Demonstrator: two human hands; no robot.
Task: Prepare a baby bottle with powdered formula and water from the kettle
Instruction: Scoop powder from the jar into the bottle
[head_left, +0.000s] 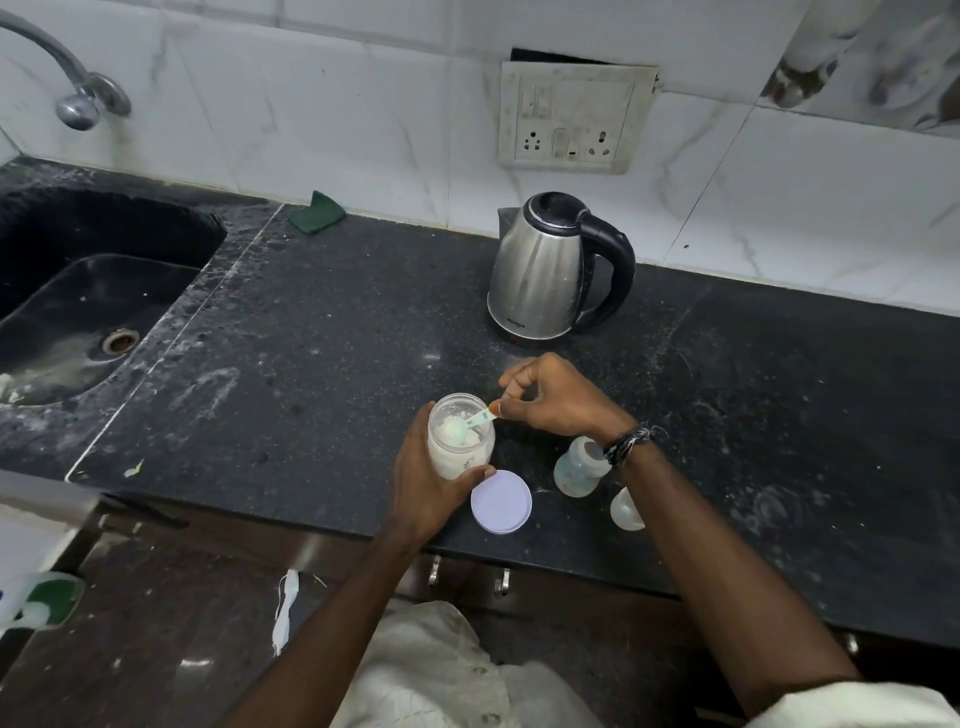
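Dark speckled stone forms the counter (322, 332), dusted with pale residue, with a sink (88, 306) sunk into its left end below a wall tap (78, 98) and white tiles behind.

Proceeding rightward, the left hand (423, 483) wraps the formula jar (460, 436) from the side, fingers behind it and thumb curled across the lower front. The jar is clear and stiff, and appears light (powder fills it only partway). Its smooth wall may slip under a dusty palm, so a mid-body hold, as shown, is judged the best grip.

The scoop (457, 428) sits inside the jar mouth with its bowl on the powder. The right hand (558, 397) pinches the end of the scoop handle between thumb and fingertips. The scoop is small, thin plastic that weighs almost nothing; it should be kept level once loaded, since powder spills easily.

The jar lid (501, 501) lies flat just beside the jar base, near the counter edge.

The baby bottle (579, 467) stands open and upright under the right wrist. It is light, narrow and easily toppled; steady it at the waist when filling. The bottle cap (626, 512) lies close by.

The kettle (558, 270) stands further back; take it by the black handle, as the steel body may be hot.
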